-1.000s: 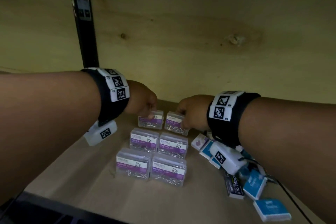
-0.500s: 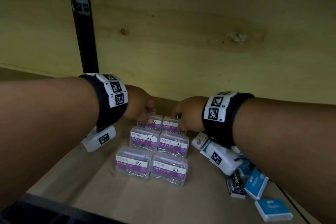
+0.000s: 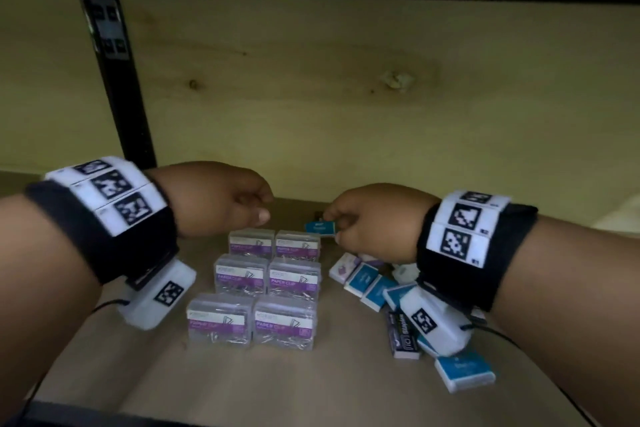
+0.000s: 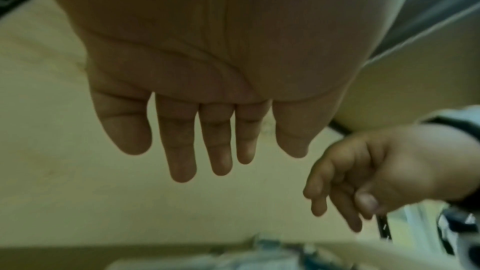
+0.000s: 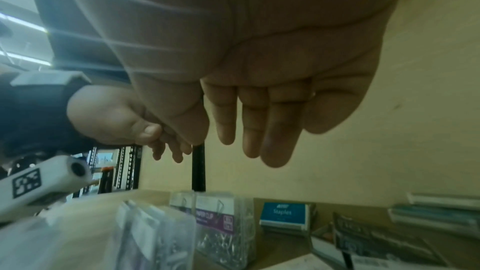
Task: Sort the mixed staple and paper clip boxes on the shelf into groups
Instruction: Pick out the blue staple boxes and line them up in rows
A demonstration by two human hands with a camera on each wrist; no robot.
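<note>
Left hand (image 3: pixel 221 201) hung empty, fingers relaxed; right hand (image 3: pixel 374 222) seemed to touch a blue staple box (image 3: pixel 320 227) near the shelf's (image 3: pixel 311 388) back edge, grip unclear; six clip boxes (image 3: pixel 268 282) gridded mid-shelf, staple boxes (image 3: pixel 388 291) scattered toward the right edge, unsorted.

Clear glossy plastic paper clip boxes (image 3: pixel 266 288), matt knotty wood shelf (image 3: pixel 311 388).

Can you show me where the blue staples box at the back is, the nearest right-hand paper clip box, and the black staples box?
blue staples box (image 3: pixel 320 227): head view, its blue label.
paper clip box (image 3: pixel 284 326): head view, purple label.
black staples box (image 3: pixel 403 336): head view, its top face.
</note>
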